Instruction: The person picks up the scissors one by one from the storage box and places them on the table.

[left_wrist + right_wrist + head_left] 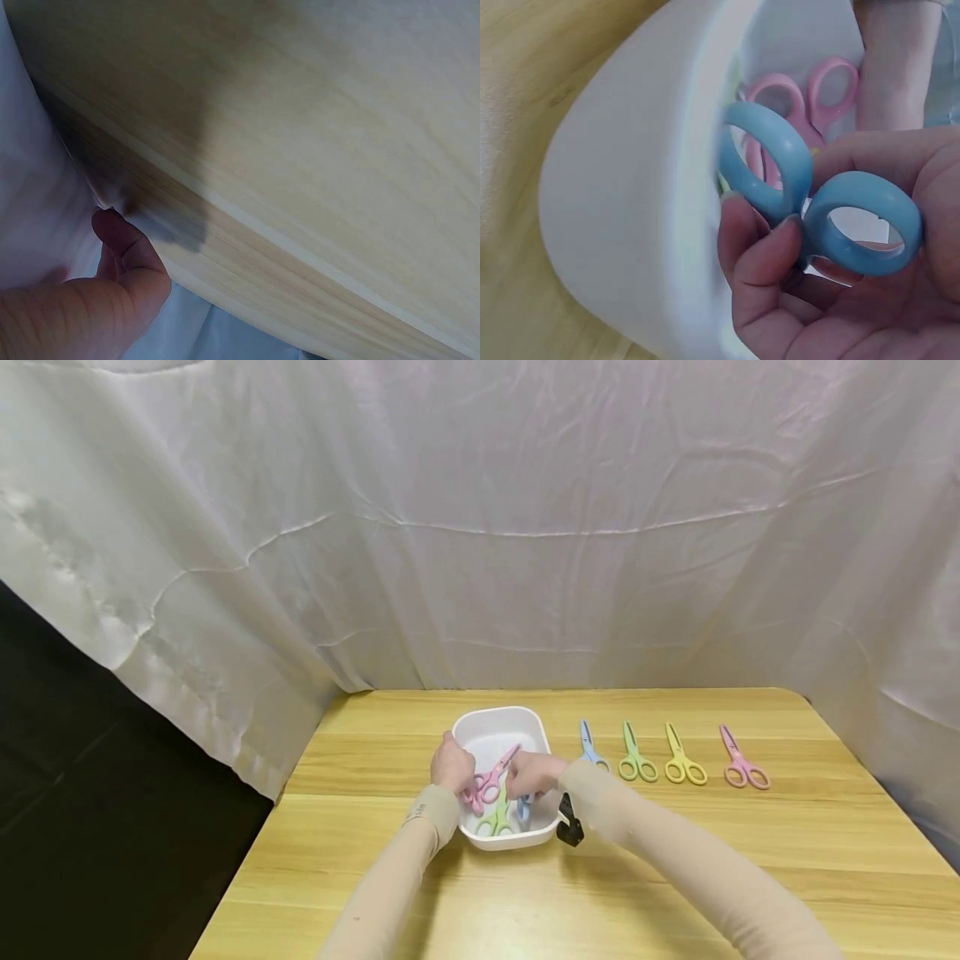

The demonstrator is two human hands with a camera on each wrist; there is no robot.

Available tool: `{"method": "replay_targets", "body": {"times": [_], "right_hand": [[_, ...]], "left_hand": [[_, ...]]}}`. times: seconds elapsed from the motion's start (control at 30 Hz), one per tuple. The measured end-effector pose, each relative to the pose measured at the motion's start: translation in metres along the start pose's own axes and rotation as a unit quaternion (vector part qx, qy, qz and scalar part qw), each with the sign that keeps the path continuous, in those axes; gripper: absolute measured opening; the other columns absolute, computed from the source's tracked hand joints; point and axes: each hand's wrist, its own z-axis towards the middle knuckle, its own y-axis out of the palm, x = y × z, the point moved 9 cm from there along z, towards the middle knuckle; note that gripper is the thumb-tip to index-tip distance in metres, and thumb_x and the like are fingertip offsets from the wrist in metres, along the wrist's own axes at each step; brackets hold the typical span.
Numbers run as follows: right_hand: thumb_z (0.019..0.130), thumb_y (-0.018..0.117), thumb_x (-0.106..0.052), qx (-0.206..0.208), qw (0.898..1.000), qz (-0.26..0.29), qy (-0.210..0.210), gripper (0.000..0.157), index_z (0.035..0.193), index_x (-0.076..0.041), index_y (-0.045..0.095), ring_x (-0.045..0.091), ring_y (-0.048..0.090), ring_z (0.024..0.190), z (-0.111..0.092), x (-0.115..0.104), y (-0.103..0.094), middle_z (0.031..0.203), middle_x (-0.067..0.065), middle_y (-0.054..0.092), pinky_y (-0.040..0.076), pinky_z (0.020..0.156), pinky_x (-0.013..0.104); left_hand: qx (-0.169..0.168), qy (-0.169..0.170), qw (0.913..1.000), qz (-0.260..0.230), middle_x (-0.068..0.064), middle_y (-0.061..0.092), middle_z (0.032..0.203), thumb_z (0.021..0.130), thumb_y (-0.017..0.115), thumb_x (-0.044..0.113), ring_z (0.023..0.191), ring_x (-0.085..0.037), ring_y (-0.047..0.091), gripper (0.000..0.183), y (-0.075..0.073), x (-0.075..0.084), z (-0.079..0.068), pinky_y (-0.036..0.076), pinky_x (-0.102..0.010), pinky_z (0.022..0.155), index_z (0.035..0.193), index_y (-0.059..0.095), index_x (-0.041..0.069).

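In the head view, a white plastic bin point(501, 841) stands on the table, holding pink scissors point(495, 774) and green scissors point(502, 814). My left hand point(452, 766) grips its left wall, fingers over the rim. The left wrist view shows that thumb point(124, 240) against the outer side. My right hand point(534, 772) reaches into the bin from the right and holds blue scissors point(791, 154) just below the handle loops. Both loops face up beside the palm in the right wrist view; the blades are hidden by the fingers.
Right of the bin lies a row of scissors with blades pointing away: blue point(587, 743), green point(631, 746), yellow point(677, 749) and pink point(731, 747). They rest on a wooden table point(360, 760). A pale curtain point(525, 602) hangs behind its far edge.
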Motion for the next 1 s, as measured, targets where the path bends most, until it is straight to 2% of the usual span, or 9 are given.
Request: {"method": "replay_targets", "body": {"times": [0.1,0.23,0.33,0.4,0.57,0.73,0.87,1.0], "right_hand": [[0.088,0.066,-0.007,-0.006,1.0,0.021,0.011,0.017,0.077,-0.011,0.055,0.01,0.043,0.066,0.002,0.002,-0.001,0.077,-0.001,0.05,0.038,0.056,0.019],[0.087,0.063,-0.003,-0.014,0.999,0.047,0.016,0.017,0.076,-0.01,0.054,0.01,0.045,0.065,0.004,0.001,-0.001,0.077,0.0,0.052,0.039,0.055,0.018],[0.087,0.061,0.0,-0.02,0.998,0.062,0.02,0.011,0.08,-0.008,0.056,0.011,0.047,0.067,0.004,0.001,-0.001,0.08,0.002,0.053,0.04,0.055,0.019],[0.088,0.061,-0.001,-0.019,0.997,0.066,0.022,0.006,0.087,-0.006,0.058,0.012,0.048,0.069,0.003,0.001,0.0,0.084,0.003,0.053,0.041,0.056,0.019],[0.092,0.061,-0.005,0.003,0.998,0.063,0.011,0.01,0.101,-0.002,0.062,0.013,0.049,0.073,0.001,-0.001,-0.003,0.091,0.005,0.053,0.042,0.058,0.02],[0.094,0.057,-0.006,0.031,0.997,0.07,-0.011,0.019,0.11,0.001,0.064,0.012,0.049,0.071,0.001,-0.003,-0.008,0.088,0.003,0.054,0.043,0.058,0.019],[0.092,0.057,-0.003,0.053,0.994,0.093,-0.024,0.025,0.116,0.001,0.063,0.012,0.05,0.071,0.002,-0.003,-0.011,0.091,0.006,0.058,0.044,0.057,0.019],[0.091,0.058,-0.004,0.078,0.989,0.115,-0.041,0.029,0.12,-0.002,0.061,0.015,0.053,0.077,0.003,0.0,-0.015,0.105,0.012,0.062,0.046,0.059,0.02]], "left_hand": [[0.001,0.0,1.0,-0.001,-0.032,0.053,0.141,0.092,0.049,0.002,0.071,-0.029,0.063,0.073,-0.001,0.001,0.0,0.048,-0.027,0.036,0.159,0.019,-0.002],[0.006,0.004,1.0,0.001,-0.032,0.053,0.141,0.091,0.049,0.002,0.085,-0.033,0.065,0.073,-0.002,0.001,0.0,0.049,-0.026,0.038,0.158,0.02,-0.002],[0.005,0.005,1.0,0.0,-0.032,0.054,0.14,0.091,0.049,0.002,0.082,-0.034,0.066,0.073,-0.001,0.001,0.0,0.049,-0.026,0.038,0.158,0.021,-0.002],[0.004,0.005,1.0,-0.002,-0.032,0.055,0.139,0.092,0.048,0.002,0.072,-0.031,0.065,0.072,-0.001,0.001,0.0,0.048,-0.026,0.037,0.158,0.021,-0.003],[0.001,0.003,1.0,-0.009,-0.034,0.055,0.137,0.092,0.048,0.002,0.057,-0.023,0.057,0.071,-0.001,0.0,0.0,0.045,-0.025,0.034,0.158,0.021,-0.003],[-0.001,0.001,0.9999,-0.016,-0.034,0.056,0.136,0.092,0.048,0.002,0.055,-0.023,0.058,0.071,-0.001,0.0,-0.001,0.046,-0.026,0.034,0.158,0.021,-0.002],[0.001,0.005,0.9999,-0.009,-0.033,0.057,0.135,0.092,0.049,0.003,0.066,-0.027,0.062,0.07,-0.002,0.001,-0.002,0.048,-0.026,0.04,0.157,0.024,-0.003],[0.001,0.006,1.0,-0.005,-0.032,0.057,0.135,0.092,0.05,0.004,0.078,-0.031,0.065,0.071,-0.003,0.002,-0.003,0.05,-0.027,0.042,0.157,0.024,-0.003]]}}
